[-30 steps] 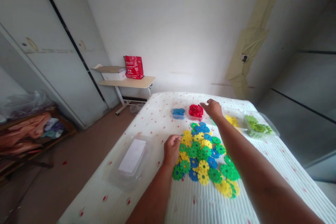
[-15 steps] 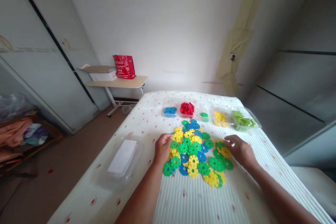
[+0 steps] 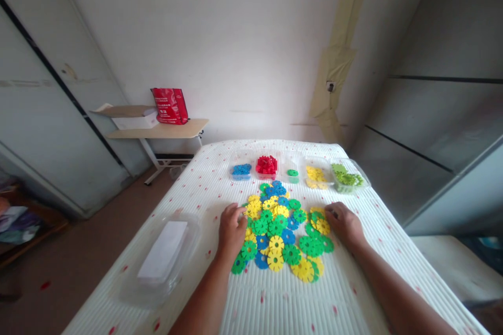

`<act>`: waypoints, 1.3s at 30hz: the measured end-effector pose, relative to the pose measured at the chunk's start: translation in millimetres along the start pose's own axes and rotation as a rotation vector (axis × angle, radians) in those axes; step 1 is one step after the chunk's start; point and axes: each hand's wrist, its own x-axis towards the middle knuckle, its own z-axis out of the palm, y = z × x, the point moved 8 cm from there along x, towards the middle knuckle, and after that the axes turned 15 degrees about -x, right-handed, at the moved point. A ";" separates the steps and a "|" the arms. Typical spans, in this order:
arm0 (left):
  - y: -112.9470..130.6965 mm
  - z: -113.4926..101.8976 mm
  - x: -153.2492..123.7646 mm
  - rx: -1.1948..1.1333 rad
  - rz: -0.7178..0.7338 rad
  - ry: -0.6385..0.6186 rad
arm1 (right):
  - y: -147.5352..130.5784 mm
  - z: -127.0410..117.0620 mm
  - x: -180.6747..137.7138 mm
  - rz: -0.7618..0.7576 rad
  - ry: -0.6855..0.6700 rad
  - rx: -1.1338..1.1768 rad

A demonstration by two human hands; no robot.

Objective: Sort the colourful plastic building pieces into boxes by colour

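A pile of flat plastic snowflake discs [image 3: 282,233] in yellow, green and blue lies on the white striped bed cover [image 3: 275,303]. My left hand [image 3: 231,227] rests at the pile's left edge with its fingers curled onto the discs. At the right edge, my right hand [image 3: 344,224] has its fingers bent over a yellow and a green disc. Behind the pile stands a row of small clear tubs: blue discs [image 3: 241,170], red discs [image 3: 266,165], one green disc [image 3: 292,172], yellow discs [image 3: 316,175] and light green discs [image 3: 347,178].
A clear lidded box with a white sheet inside [image 3: 163,251] lies left of the pile. Beyond the bed a small wooden table [image 3: 157,130] carries a red bag [image 3: 168,105] and a white box. Grey wardrobe doors stand left, grey panels right.
My right hand has drawn back from the red tub to the pile's right edge. The left hand has stayed at the pile's left edge. The view has swung slightly to the right.
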 end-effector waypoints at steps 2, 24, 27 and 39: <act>2.5 -1.5 0.3 0.189 0.010 0.024 | 0.5 1.4 0.2 -0.002 -0.003 -0.011; 9.4 57.8 5.8 -0.294 -0.252 -0.115 | -32.7 10.5 14.8 0.223 -0.079 0.449; -8.2 36.5 10.3 -0.532 -0.264 0.024 | -17.8 8.3 13.2 0.296 -0.119 0.526; -29.4 22.2 3.6 -1.102 -0.429 0.149 | -92.7 -2.3 16.0 -0.247 -0.204 0.075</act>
